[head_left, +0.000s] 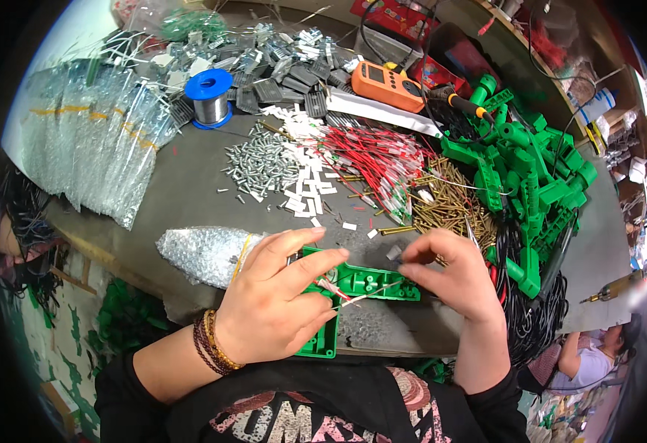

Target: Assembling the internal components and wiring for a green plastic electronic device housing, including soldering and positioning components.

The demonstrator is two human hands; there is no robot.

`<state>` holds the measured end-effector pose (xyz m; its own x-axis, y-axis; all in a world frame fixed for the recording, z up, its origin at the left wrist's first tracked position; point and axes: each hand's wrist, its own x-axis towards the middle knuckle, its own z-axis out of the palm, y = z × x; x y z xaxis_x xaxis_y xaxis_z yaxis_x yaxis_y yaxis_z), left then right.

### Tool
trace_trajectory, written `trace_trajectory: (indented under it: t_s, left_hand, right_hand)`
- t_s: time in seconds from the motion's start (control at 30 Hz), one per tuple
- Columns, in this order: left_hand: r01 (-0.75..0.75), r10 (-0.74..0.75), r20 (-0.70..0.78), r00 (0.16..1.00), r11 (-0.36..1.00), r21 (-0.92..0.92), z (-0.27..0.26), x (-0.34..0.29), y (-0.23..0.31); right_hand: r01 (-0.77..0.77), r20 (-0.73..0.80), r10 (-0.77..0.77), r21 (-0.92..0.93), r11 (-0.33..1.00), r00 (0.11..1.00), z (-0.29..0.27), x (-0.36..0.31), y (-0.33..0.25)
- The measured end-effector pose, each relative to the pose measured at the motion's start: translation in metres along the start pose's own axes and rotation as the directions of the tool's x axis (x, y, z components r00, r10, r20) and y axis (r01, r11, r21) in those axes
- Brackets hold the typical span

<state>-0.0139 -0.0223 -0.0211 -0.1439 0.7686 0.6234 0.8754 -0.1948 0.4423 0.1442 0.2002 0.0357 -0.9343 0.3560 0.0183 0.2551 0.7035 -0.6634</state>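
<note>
A green plastic housing [368, 282] lies at the near edge of the table, its hollow inner side facing up. My left hand [279, 288] rests across its left part, fingers bent over it and hiding much of it. Short red and white wires [331, 286] show under those fingers. To the right, my right hand [453, 273] is closed in a pinch above the housing's end. A thin pale wire [371, 294] runs across the housing toward that pinch; the fingertips cover its end. Against my left hand lies a bubble-wrapped bundle [204, 252] with a yellow band.
Beyond my hands lie silver screws [257, 162], white pieces [309, 188], red wires [375, 162] and long brass screws [453, 199]. A solder spool [211, 107], orange multimeter [388, 85] and bubble-wrap bags [91, 133] stand farther back. Green housings [534, 166] and black cables [534, 325] crowd the right; another person [589, 362] sits beyond.
</note>
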Motion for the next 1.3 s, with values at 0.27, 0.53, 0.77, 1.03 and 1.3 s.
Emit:
trace_trajectory:
  t_s: [0.27,0.53,0.77,1.03,1.3]
  left_hand:
    - [0.062,-0.064,0.047,0.997,0.997,0.04,0.004,0.004,-0.003]
    - [0.117,-0.115,0.068,0.991,0.993,-0.019,0.003,0.008,0.002]
    - [0.145,-0.145,0.074,0.987,0.989,0.011,0.002,0.008,0.004]
    - [0.161,-0.157,0.149,0.976,0.987,-0.013,-0.006,0.012,0.005]
    - [0.244,-0.114,0.412,0.904,0.929,-0.278,-0.029,0.021,-0.005]
  right_hand:
    - [0.082,-0.072,-0.087,-0.063,0.995,0.994,0.002,-0.01,0.019]
    - [-0.014,-0.101,0.022,0.086,0.996,0.995,-0.012,-0.04,0.036]
    - [0.278,-0.253,-0.386,-0.375,0.884,0.887,0.005,-0.019,0.045]
    - [0.639,-0.094,-0.667,-0.218,0.738,0.739,0.076,-0.029,-0.033]
    - [0.467,-0.044,-0.512,-0.348,0.813,0.858,0.1,-0.019,-0.036]
